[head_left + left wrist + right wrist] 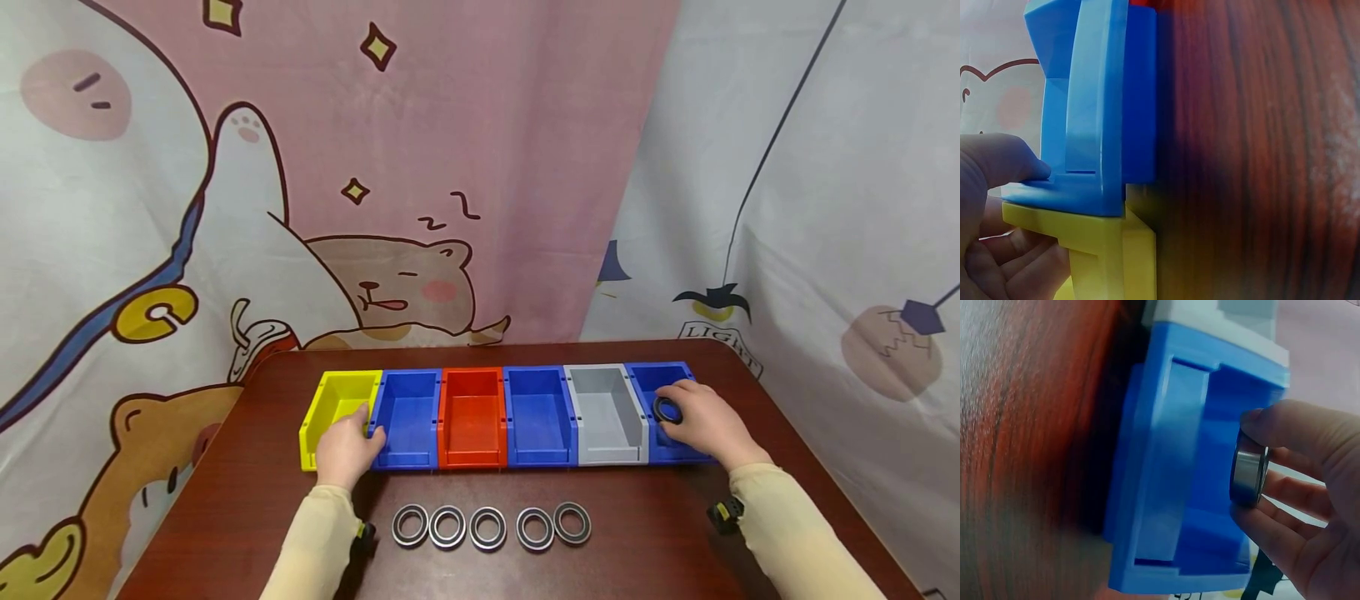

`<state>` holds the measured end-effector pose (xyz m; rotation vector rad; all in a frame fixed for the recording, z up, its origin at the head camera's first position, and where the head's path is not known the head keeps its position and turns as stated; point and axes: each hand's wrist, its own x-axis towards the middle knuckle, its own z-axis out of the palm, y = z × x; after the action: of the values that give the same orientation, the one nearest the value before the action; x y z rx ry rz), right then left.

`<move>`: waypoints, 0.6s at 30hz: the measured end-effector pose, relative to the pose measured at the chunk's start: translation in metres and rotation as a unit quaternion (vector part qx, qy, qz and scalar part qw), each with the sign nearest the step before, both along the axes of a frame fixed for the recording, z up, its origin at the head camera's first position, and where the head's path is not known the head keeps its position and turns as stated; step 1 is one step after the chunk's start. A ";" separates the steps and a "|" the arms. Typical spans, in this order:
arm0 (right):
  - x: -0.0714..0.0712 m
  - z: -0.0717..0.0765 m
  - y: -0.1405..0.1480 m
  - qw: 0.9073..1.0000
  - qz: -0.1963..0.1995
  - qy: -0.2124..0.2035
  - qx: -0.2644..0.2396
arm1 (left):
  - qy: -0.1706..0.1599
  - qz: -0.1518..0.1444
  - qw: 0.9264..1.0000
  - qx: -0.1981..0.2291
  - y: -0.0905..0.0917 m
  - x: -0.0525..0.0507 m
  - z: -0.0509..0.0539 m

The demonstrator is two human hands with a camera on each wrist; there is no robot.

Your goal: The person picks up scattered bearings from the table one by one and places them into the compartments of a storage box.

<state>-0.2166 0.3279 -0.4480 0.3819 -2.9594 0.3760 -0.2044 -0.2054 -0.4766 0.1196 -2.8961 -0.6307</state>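
Six open bins stand side by side in the head view. My right hand (705,421) pinches a bearing ring (666,410) between thumb and fingers over the blue bin (678,452) at the right end; the right wrist view shows the ring (1247,472) at that bin's opening. My left hand (347,448) grips the adjoining walls of the yellow bin (309,450) and the blue bin (405,460) beside it, thumb on the blue side and fingers within the yellow one. Several more rings, among them one at the left end (410,543), lie in front of the bins.
Between the hands stand a red bin (472,458), another blue bin (542,457) and a grey bin (613,455). The brown table (465,579) ends at a printed curtain (555,167) behind the bins.
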 end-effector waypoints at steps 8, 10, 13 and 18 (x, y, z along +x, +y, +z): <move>-0.014 -0.009 0.000 0.999 0.012 -0.018 0.030 | -0.008 0.002 1.000 0.001 0.000 -0.001 0.000; -0.016 -0.011 -0.001 0.999 0.011 -0.026 0.032 | -0.006 0.001 1.000 0.000 0.000 -0.001 0.000; -0.019 -0.014 -0.001 0.999 0.013 -0.035 0.038 | -0.001 0.000 1.000 0.000 0.000 -0.001 -0.001; -0.022 -0.019 -0.002 0.998 0.019 -0.039 0.044 | 0.003 -0.002 1.000 0.000 -0.001 -0.001 -0.001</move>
<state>-0.2390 0.3260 -0.4670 0.4437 -3.0559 0.2717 -0.2056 -0.2062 -0.4779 0.1123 -2.8922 -0.6307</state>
